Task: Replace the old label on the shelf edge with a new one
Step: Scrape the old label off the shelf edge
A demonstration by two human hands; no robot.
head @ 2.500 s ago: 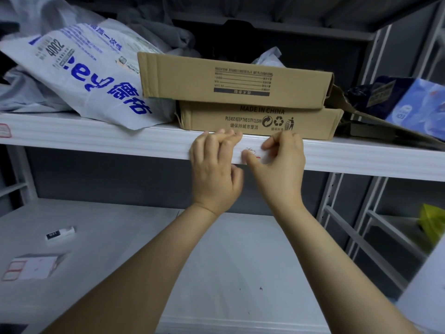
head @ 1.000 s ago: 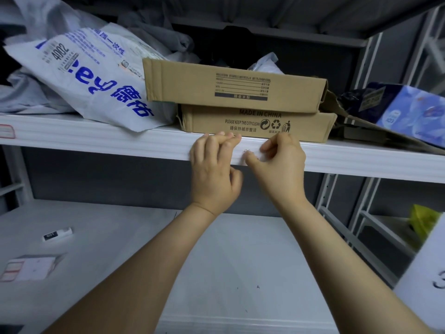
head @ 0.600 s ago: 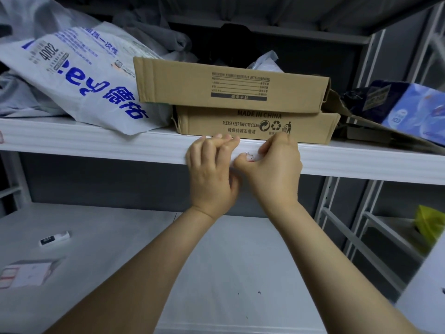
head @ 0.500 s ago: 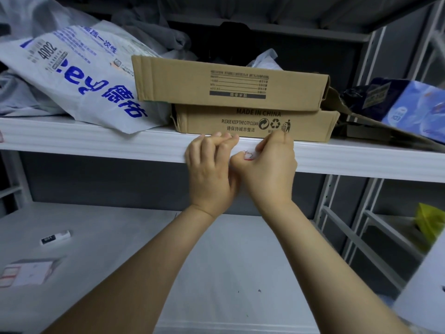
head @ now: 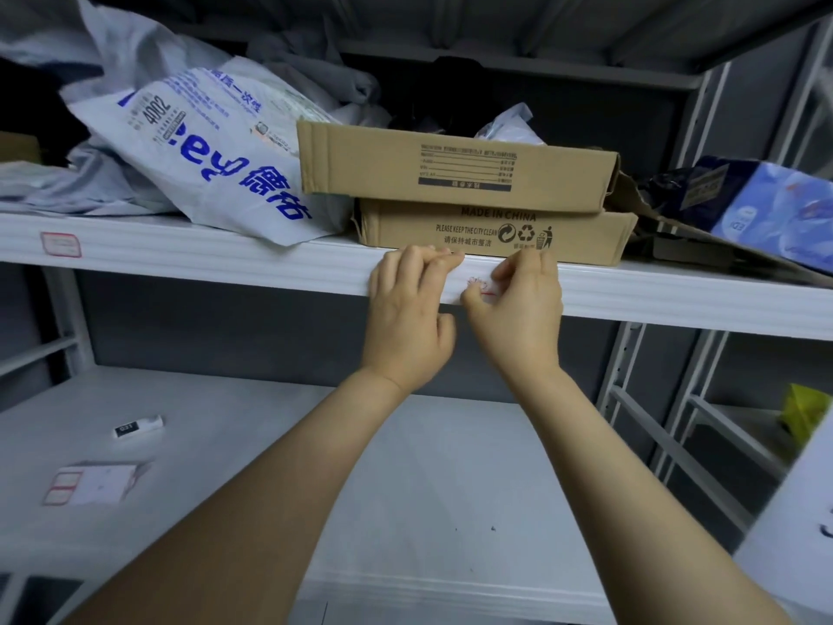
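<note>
White shelf edge (head: 225, 259), red-framed tag (head: 61, 244) at far left | left hand (head: 405, 322) grips shelf edge, fingers curled over top, thumb beneath | label (head: 481, 286) with red marks on the edge face between the hands | right hand (head: 523, 322) pinches label, thumb low, forefinger high | hands just apart

The label (head: 481, 288), white with red markings and only partly visible, sits flat on the white ribbed shelf edge (head: 225, 263), near mid-length. A sheet of red-bordered labels (head: 90, 482) lies near the lower shelf's (head: 405, 489) left edge.
</note>
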